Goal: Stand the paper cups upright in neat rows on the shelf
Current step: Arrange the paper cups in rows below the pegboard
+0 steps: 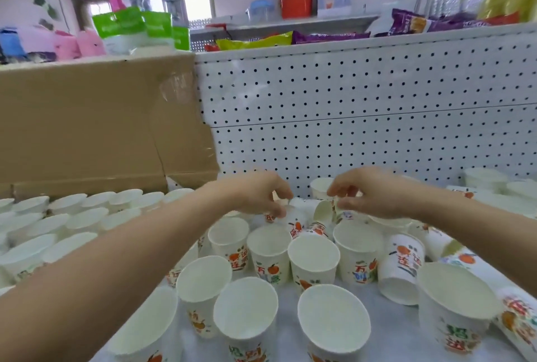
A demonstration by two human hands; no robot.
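Observation:
White paper cups printed with oranges and characters crowd the shelf point(392, 332). Several stand upright in front, one of them at the centre point(313, 257). Neat rows of upright cups point(72, 218) fill the left side. Near the pegboard a few cups lie tumbled. My left hand point(258, 196) curls its fingers and thumb over a fallen cup point(295, 223) there. My right hand point(372, 194) pinches the rim of a tilted cup point(323, 212) beside it. Both are blurred. Another cup point(402, 268) lies tipped at the right.
A white pegboard wall point(377, 117) backs the shelf. A large cardboard box point(81, 123) leans behind the left rows. Sleeves of stacked cups point(517, 318) lie at the right edge, and more cups point(485, 178) stand at the back right. Snack bags and red buckets sit above.

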